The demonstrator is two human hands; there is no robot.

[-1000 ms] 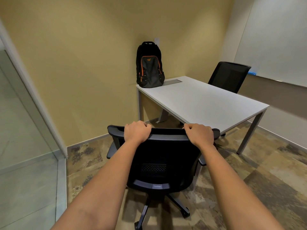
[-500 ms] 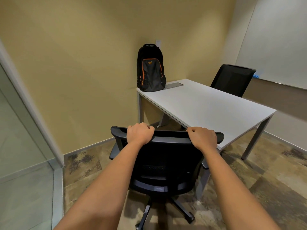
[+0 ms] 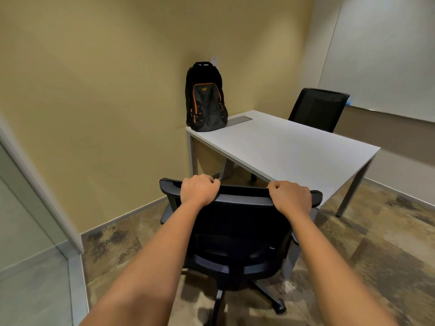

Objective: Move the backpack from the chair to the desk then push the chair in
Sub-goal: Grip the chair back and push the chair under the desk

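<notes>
1. Up on the far corner of the white tabletop (image 3: 294, 147) sits the black-and-orange fabric backpack (image 3: 205, 100), upright against the wall; that part looks done.
2. Left hand (image 3: 199, 191) and right hand (image 3: 290, 197) each have their grip clamped on the top rail of the black mesh swivel chair (image 3: 237, 231); it's on casters, so it should roll easily, and that rail's the spot to hold.
3. Versus a second ago, the chair's closer to the tabletop edge.

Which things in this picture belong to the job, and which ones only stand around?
Part of the job:
- black and orange fabric backpack, upright on the desk corner
- white rectangular desk
- black wheeled office chair, gripped at its backrest top by the left hand and right hand

Just there:
- second black mesh chair behind the desk
- whiteboard on the wall
</notes>
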